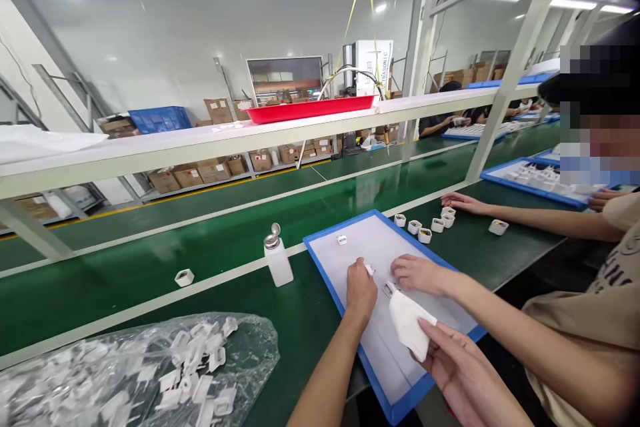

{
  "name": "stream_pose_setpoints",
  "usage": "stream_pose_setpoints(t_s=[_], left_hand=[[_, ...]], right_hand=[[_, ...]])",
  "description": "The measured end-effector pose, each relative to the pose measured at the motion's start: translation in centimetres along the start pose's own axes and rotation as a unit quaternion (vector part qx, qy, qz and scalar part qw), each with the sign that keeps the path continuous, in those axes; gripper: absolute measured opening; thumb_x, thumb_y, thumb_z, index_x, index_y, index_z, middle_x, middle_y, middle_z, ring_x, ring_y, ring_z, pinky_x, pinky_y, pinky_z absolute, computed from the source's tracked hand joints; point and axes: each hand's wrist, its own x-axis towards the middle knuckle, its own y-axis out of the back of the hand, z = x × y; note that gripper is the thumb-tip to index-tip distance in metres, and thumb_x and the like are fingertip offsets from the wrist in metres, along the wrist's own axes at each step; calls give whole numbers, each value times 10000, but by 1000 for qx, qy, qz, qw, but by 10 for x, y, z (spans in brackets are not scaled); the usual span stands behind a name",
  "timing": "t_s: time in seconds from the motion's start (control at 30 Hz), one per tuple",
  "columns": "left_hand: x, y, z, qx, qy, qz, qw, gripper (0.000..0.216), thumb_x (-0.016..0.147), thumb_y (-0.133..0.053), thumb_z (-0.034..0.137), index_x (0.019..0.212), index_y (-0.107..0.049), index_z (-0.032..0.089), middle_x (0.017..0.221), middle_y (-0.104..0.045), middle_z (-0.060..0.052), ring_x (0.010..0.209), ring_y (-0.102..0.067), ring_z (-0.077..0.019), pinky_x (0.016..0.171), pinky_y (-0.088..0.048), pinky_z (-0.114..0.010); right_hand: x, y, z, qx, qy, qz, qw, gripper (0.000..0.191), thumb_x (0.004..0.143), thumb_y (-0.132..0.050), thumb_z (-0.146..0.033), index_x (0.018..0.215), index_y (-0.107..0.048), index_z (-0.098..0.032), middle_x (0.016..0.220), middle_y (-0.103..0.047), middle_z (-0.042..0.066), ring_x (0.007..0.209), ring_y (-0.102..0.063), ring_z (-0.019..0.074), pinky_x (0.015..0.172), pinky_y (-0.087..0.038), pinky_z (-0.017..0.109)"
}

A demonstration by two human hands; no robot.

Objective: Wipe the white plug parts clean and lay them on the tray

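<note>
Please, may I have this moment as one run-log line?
left hand: holds white part | right hand: holds cloth | co-worker's hand: over tray | bottle: standing left of tray

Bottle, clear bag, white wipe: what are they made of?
Bottle: body likely smooth white plastic, from its even, soft sheen; lid looks like polished metal, given the bright reflections.
Clear bag: probably thin glossy plastic film, see-through and wrinkled.
White wipe: matte, soft-looking; cloth or paper, can't tell.
</note>
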Motion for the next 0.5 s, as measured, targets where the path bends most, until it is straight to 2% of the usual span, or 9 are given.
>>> stream_pose_setpoints(t_s=[0.1,0.17,0.23,0.33,0.4,0.43,0.5], left_hand=[[-13,5,0,0,-33,-15,999,548,713,-599,-19,1246,-639,100,1255,-662,-193,1276,-556,-319,1095,-417,-410],[-32,21,-1,0,-50,12,999,539,749,-604,19,1270,-616,157,1339,-616,-146,1323,-513,-280,1121,-399,-372],[-51,44,-4,8,-39,72,997,432,809,-581,76,1223,-604,198,1313,-599,-114,1240,-560,-249,1058,-453,-352],[-63,88,-20,36,39,224,973,350,869,-527,136,1216,-499,177,1271,-530,-151,1127,-577,-259,962,-496,-405],[-56,120,-35,55,98,315,942,444,870,-542,157,1288,-391,155,1323,-463,-195,1219,-511,-303,1009,-447,-485],[-48,135,-43,61,118,341,931,531,853,-585,171,1326,-346,151,1361,-432,-212,1283,-463,-326,1044,-409,-517],[-29,161,-56,66,129,345,928,744,765,-732,211,1377,-313,157,1422,-410,-215,1362,-400,-347,1093,-364,-517]], right_hand=[[-1,1,-1,31,-47,3,998,217,800,-810,-402,823,-751,-194,774,-735,56,922,-718,285,714,-604,348],[0,0,-1,78,-89,6,993,293,701,-887,-386,849,-771,-161,801,-754,71,929,-721,300,713,-615,335],[2,-3,0,118,-123,22,985,387,631,-932,-359,914,-775,-147,936,-770,87,972,-715,293,739,-626,309],[9,-13,4,128,-159,60,977,434,575,-964,-332,919,-764,-159,1046,-762,94,1034,-702,292,740,-638,274],[19,-25,7,116,-167,59,977,443,582,-961,-328,938,-754,-165,1105,-748,101,1061,-693,303,723,-647,280],[25,-32,8,107,-164,43,980,421,614,-945,-328,950,-748,-168,1135,-739,101,1071,-690,305,720,-650,286],[41,-52,9,88,-156,-9,984,341,708,-891,-305,984,-739,-172,1173,-723,94,1081,-685,297,733,-650,294]])
